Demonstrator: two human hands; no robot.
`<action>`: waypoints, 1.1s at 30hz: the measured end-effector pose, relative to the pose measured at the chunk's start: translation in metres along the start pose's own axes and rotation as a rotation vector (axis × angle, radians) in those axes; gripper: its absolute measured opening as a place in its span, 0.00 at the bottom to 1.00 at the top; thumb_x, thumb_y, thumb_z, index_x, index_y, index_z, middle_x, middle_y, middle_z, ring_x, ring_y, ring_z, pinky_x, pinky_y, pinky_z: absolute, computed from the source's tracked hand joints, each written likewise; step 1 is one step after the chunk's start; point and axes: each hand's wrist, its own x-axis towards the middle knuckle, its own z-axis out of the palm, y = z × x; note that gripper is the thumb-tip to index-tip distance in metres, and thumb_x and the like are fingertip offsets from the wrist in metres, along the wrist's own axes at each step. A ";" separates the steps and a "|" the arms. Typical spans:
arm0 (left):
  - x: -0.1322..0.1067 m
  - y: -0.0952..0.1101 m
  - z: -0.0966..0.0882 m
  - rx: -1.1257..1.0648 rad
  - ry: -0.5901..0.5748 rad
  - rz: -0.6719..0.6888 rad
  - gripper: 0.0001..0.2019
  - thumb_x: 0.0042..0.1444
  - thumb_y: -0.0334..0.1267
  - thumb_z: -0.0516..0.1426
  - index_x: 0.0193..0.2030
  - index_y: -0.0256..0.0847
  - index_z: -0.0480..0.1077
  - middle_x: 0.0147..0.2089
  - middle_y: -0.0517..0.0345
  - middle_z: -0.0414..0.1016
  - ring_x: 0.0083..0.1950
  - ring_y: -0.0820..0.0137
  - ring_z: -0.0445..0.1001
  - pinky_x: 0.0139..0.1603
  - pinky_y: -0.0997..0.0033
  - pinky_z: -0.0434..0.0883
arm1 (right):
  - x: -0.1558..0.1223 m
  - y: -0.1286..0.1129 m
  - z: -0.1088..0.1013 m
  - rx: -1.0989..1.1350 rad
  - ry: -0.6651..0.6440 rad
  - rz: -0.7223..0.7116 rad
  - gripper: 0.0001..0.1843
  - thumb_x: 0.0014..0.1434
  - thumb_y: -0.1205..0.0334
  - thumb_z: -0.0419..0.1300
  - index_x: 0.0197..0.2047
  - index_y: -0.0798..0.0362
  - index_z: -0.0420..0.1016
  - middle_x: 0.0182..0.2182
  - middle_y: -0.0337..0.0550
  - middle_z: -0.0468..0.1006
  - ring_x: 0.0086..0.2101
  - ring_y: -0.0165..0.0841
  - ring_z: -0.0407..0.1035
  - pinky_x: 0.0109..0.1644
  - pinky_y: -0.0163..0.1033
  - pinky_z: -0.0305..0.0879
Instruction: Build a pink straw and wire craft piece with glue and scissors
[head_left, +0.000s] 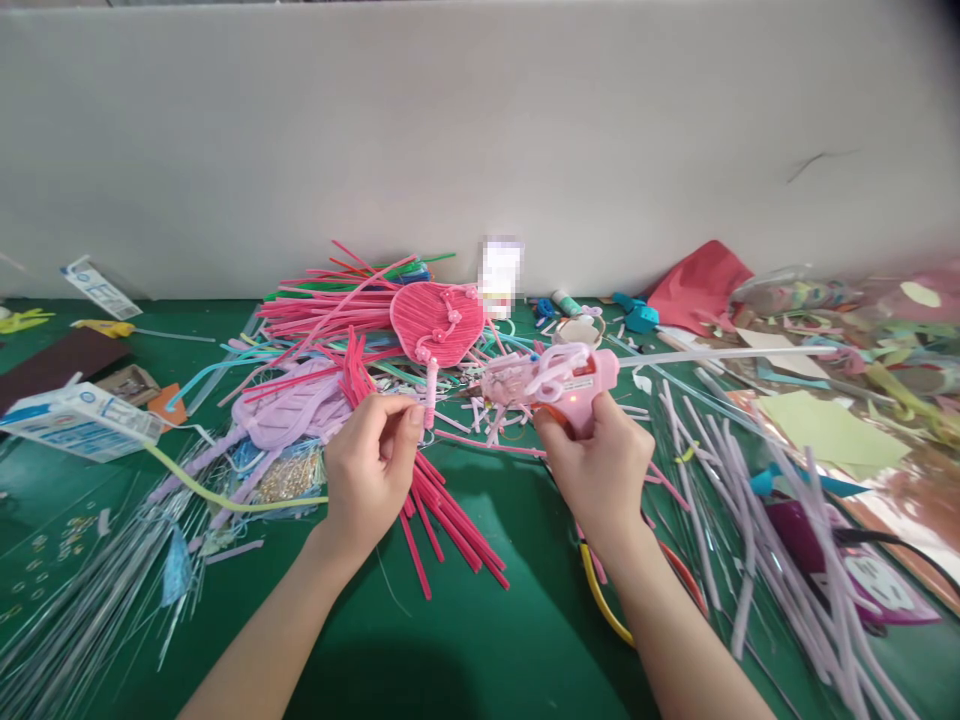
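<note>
My left hand pinches the thin stem of a pink heart-shaped fan made of ribbed strips, holding it upright above the green table. My right hand is wrapped round the grip of a pale pink hot glue gun. The gun's nozzle points left toward the fan's stem, and a white glue stick juts out of its back to the right. The two hands are a short gap apart.
Piles of pink, red and green strips lie behind the fan, with a lilac fan at left. Lilac strips spread at right beside paper scraps. Boxes sit at left. A white wall closes the back.
</note>
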 end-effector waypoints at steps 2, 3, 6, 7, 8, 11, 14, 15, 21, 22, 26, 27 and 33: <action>0.000 0.000 0.000 -0.004 0.000 0.006 0.03 0.62 0.33 0.56 0.36 0.40 0.69 0.26 0.66 0.71 0.22 0.79 0.64 0.25 0.78 0.63 | 0.000 0.000 0.000 -0.001 -0.002 0.007 0.21 0.49 0.57 0.59 0.22 0.46 0.45 0.14 0.28 0.52 0.16 0.27 0.48 0.22 0.36 0.47; 0.000 -0.001 0.000 -0.005 -0.001 0.007 0.03 0.62 0.33 0.56 0.36 0.40 0.69 0.25 0.66 0.71 0.22 0.79 0.64 0.25 0.78 0.63 | 0.000 0.000 0.000 0.001 -0.003 0.011 0.21 0.49 0.57 0.59 0.22 0.46 0.45 0.14 0.28 0.52 0.16 0.27 0.48 0.22 0.36 0.47; -0.001 -0.002 0.000 -0.006 -0.007 0.002 0.03 0.62 0.32 0.56 0.36 0.40 0.69 0.25 0.66 0.70 0.22 0.79 0.63 0.25 0.78 0.63 | 0.001 0.000 0.000 0.008 -0.004 0.022 0.21 0.48 0.56 0.59 0.22 0.46 0.46 0.14 0.28 0.53 0.17 0.27 0.48 0.22 0.36 0.47; -0.001 -0.003 0.000 -0.007 -0.007 0.001 0.03 0.62 0.32 0.56 0.36 0.40 0.69 0.26 0.66 0.70 0.22 0.79 0.63 0.25 0.78 0.62 | 0.001 0.000 -0.001 0.008 -0.006 0.024 0.21 0.48 0.56 0.59 0.22 0.46 0.46 0.14 0.28 0.53 0.17 0.28 0.48 0.22 0.36 0.47; -0.002 -0.003 0.000 -0.009 -0.008 0.001 0.03 0.62 0.31 0.56 0.37 0.40 0.69 0.26 0.66 0.70 0.22 0.79 0.63 0.25 0.78 0.62 | 0.002 0.000 -0.001 0.007 -0.009 0.025 0.21 0.48 0.56 0.59 0.22 0.46 0.46 0.14 0.28 0.53 0.17 0.28 0.48 0.22 0.36 0.47; -0.002 -0.004 0.000 -0.013 -0.010 0.004 0.02 0.62 0.31 0.57 0.37 0.40 0.69 0.26 0.66 0.70 0.22 0.79 0.63 0.26 0.79 0.62 | 0.002 0.001 -0.001 -0.001 -0.013 0.030 0.20 0.48 0.56 0.59 0.21 0.46 0.46 0.13 0.28 0.53 0.16 0.28 0.49 0.22 0.36 0.47; -0.002 -0.003 0.000 -0.008 -0.011 0.000 0.03 0.62 0.31 0.56 0.36 0.40 0.69 0.26 0.66 0.70 0.22 0.79 0.63 0.26 0.79 0.62 | 0.003 0.001 -0.001 -0.013 -0.009 0.031 0.20 0.48 0.56 0.59 0.21 0.45 0.46 0.13 0.28 0.52 0.16 0.28 0.49 0.22 0.36 0.47; -0.001 -0.003 0.000 -0.006 -0.010 -0.004 0.03 0.62 0.31 0.56 0.36 0.40 0.69 0.26 0.66 0.70 0.22 0.79 0.63 0.26 0.79 0.62 | 0.003 0.001 -0.001 -0.014 -0.007 0.032 0.20 0.48 0.56 0.59 0.21 0.45 0.46 0.13 0.28 0.52 0.16 0.28 0.49 0.22 0.36 0.47; -0.001 -0.002 0.000 0.005 -0.015 -0.034 0.04 0.63 0.33 0.56 0.35 0.41 0.69 0.25 0.66 0.70 0.21 0.78 0.63 0.25 0.77 0.63 | 0.004 0.003 -0.003 -0.015 -0.020 0.045 0.20 0.48 0.56 0.59 0.22 0.45 0.46 0.13 0.28 0.52 0.16 0.28 0.49 0.22 0.36 0.47; -0.001 -0.002 0.000 0.005 -0.016 -0.033 0.04 0.63 0.33 0.56 0.35 0.41 0.69 0.25 0.65 0.70 0.22 0.78 0.63 0.25 0.77 0.63 | 0.004 0.003 -0.003 -0.018 -0.021 0.048 0.20 0.48 0.57 0.59 0.22 0.45 0.46 0.13 0.28 0.52 0.16 0.28 0.49 0.22 0.36 0.47; -0.001 -0.002 0.000 0.002 -0.017 -0.032 0.04 0.62 0.33 0.56 0.35 0.41 0.69 0.25 0.65 0.70 0.22 0.78 0.63 0.26 0.77 0.63 | 0.003 0.005 -0.003 -0.032 -0.027 0.059 0.20 0.48 0.56 0.59 0.22 0.45 0.45 0.13 0.28 0.52 0.17 0.28 0.50 0.22 0.36 0.48; -0.001 -0.002 0.000 0.003 -0.016 -0.033 0.04 0.62 0.33 0.56 0.35 0.41 0.69 0.25 0.65 0.70 0.22 0.78 0.63 0.25 0.77 0.63 | 0.003 0.005 -0.003 -0.033 -0.031 0.061 0.20 0.48 0.56 0.59 0.22 0.45 0.46 0.13 0.28 0.53 0.17 0.29 0.50 0.22 0.36 0.48; -0.001 -0.002 0.000 0.001 -0.017 -0.027 0.04 0.62 0.33 0.56 0.35 0.41 0.69 0.24 0.66 0.69 0.22 0.78 0.63 0.25 0.77 0.63 | 0.002 0.007 -0.002 -0.035 -0.036 0.065 0.21 0.48 0.57 0.59 0.22 0.45 0.46 0.14 0.28 0.53 0.17 0.28 0.50 0.23 0.36 0.48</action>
